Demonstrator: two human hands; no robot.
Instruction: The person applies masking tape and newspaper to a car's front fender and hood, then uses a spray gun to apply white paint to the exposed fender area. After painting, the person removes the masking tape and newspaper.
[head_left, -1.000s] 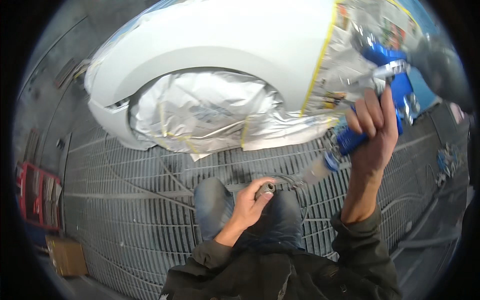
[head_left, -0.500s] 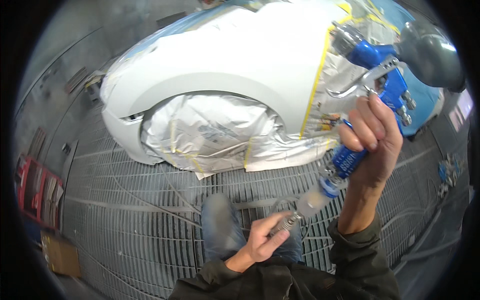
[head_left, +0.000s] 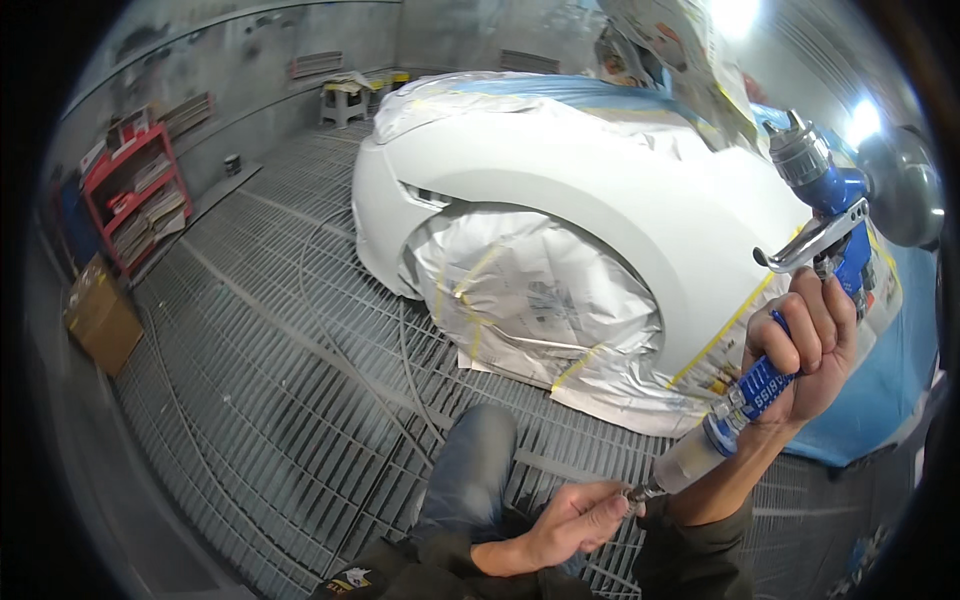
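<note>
My right hand (head_left: 805, 345) is closed round the handle of a blue and silver spray gun (head_left: 840, 195), raised at the right. The gun has a dark rounded cup (head_left: 905, 190) at its far right, and its curved metal trigger sticks out above my fingers. Below the handle hangs a clear inline air filter (head_left: 692, 460) with a blue collar. At the filter's lower end, my left hand (head_left: 575, 525) pinches a metal hose coupling (head_left: 640, 492). Its fingers partly cover the coupling. Beyond the gun stands a car with a white fender (head_left: 570, 165) and masking paper (head_left: 540, 290) over its wheel.
Slatted floor grating (head_left: 250, 350) carries a thin hose (head_left: 325, 330) that runs toward my legs. Along the left wall are a red shelf (head_left: 135, 200), a cardboard box (head_left: 103, 315) and, farther back, a small stool (head_left: 345, 103). Blue sheeting (head_left: 850, 415) drapes the car's right side.
The view has swung left and up, so the car sits farther right and the red shelf shows fully. Both hands keep hold of the spray gun and coupling, now farther right in view.
</note>
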